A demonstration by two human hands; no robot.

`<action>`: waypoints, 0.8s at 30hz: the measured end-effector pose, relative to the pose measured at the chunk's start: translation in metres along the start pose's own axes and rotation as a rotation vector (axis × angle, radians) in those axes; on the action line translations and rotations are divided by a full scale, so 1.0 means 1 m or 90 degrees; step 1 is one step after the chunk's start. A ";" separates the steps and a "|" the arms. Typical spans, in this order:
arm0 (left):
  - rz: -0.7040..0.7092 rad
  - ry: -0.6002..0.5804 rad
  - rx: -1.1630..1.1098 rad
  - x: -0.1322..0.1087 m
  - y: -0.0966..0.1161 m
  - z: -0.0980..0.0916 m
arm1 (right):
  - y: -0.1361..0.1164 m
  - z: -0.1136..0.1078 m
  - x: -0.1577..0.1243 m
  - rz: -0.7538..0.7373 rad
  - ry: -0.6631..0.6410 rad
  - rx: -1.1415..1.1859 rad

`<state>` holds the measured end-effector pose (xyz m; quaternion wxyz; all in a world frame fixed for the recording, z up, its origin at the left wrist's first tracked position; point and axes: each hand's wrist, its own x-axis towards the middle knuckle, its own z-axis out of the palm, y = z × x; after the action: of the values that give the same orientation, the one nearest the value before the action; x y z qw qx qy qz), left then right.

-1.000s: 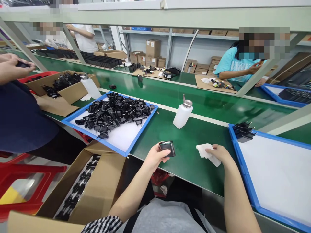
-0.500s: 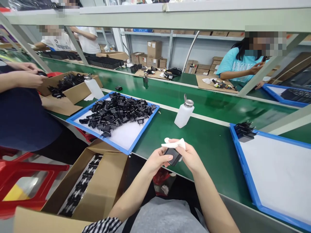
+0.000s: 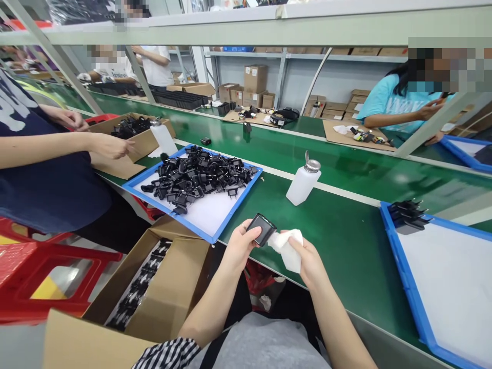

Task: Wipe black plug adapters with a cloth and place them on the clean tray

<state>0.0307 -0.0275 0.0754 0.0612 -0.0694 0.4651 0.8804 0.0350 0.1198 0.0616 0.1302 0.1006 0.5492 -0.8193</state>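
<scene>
Over the near edge of the green bench, my left hand [image 3: 243, 243] is closed on a black power adapter [image 3: 262, 229], thumb across its flat face. Pinched in my right hand [image 3: 310, 259] is a white cloth [image 3: 290, 249], hanging just right of the adapter; whether they touch I cannot tell. A white pump bottle [image 3: 303, 182] stands beyond my hands. To the left, a blue-rimmed tray [image 3: 209, 237] bears a heap of black adapters [image 3: 200, 177]. On the right, several black adapters [image 3: 408, 216] stand in the corner of another blue-rimmed tray [image 3: 403, 277].
An open cardboard box [image 3: 180, 277] with packed black parts stands below the bench at left, beside a red stool [image 3: 77, 271]. A co-worker in dark blue [image 3: 49, 179] reaches toward the left tray. A second pump bottle [image 3: 163, 137] stands behind it. A slanted post [image 3: 434, 123] rises at right.
The cloth has come off the adapter and moved to its right in my right hand. My left hand has tilted the adapter up. The co-worker's hand has moved toward the left tray.
</scene>
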 end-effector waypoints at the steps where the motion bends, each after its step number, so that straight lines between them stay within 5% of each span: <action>1: 0.004 0.005 0.005 -0.001 0.000 0.001 | -0.001 0.002 0.004 0.010 0.016 0.027; 9: 0.054 0.053 0.026 -0.007 -0.002 0.005 | -0.006 0.025 0.008 -0.080 0.106 0.077; 16: 0.015 0.041 0.017 -0.006 -0.001 0.002 | -0.002 0.032 0.000 -0.357 0.164 -0.213; 24: 0.029 0.232 0.051 0.002 -0.018 -0.004 | 0.050 0.034 0.025 -0.565 -0.102 -0.525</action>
<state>0.0320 -0.0207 0.0577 -0.0410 -0.2145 0.5045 0.8354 0.0268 0.0678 0.0225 -0.1544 -0.2588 0.7992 -0.5201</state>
